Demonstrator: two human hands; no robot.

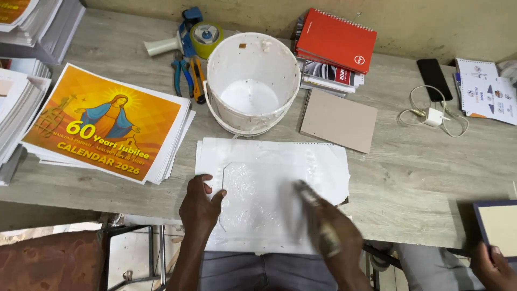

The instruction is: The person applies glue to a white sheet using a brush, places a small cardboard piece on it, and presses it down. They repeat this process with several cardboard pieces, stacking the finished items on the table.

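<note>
A white sheet (323,161) lies on the wooden table (420,183) near its front edge, with a smaller sheet (253,199) on top, wet and shiny with white glue. My left hand (200,207) presses flat on the left edge of that glued sheet. My right hand (336,229) grips a brush (308,195), blurred with motion, its tip on the glued sheet. A white bucket (253,81) holding white glue stands just behind the sheets.
A stack of orange printed calendar sheets (107,124) lies at left. Pliers (180,73) and a tape dispenser (186,35) sit behind it. Red notebooks (334,40), a brown board (339,119), a phone (434,78) and charger (433,116) lie right. Another person's hand (493,267) holds a board (498,223).
</note>
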